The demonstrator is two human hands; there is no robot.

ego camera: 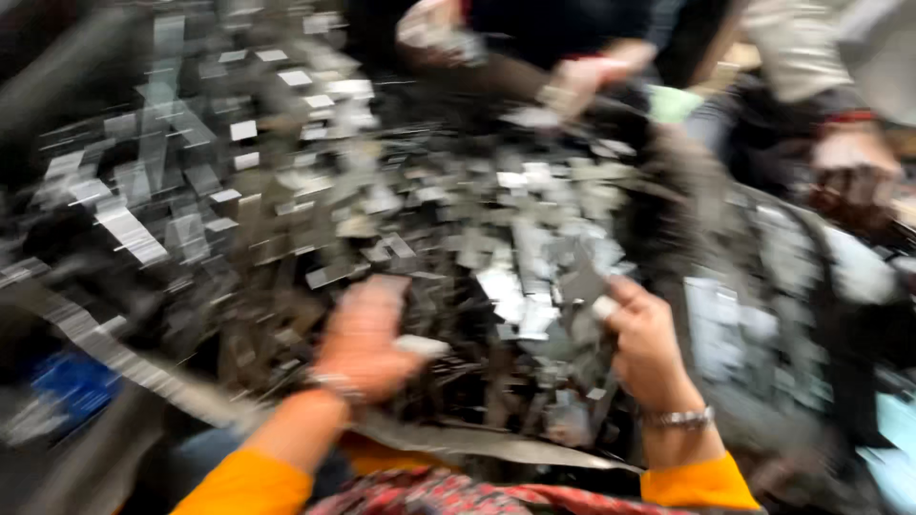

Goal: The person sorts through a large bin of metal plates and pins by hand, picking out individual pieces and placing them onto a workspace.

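Head view, badly blurred: a heap of small grey metal pieces (496, 248) fills the middle of the scene. The right hand (644, 348) pinches one dark flat piece (580, 282) at the heap's near right; the left hand (367, 339) curls over a pale piece (420, 345) at its near edge. It looks like sorting, calling for careful single picks. Other people's hands (854, 162) work the far side, crowding the pile.

A heap of small metal pieces (458, 219) lies spread before me. My left hand (367, 339) and right hand (644, 343) rest on its near edge, well apart. Other people's hands (854, 162) are behind the heap, to the right.
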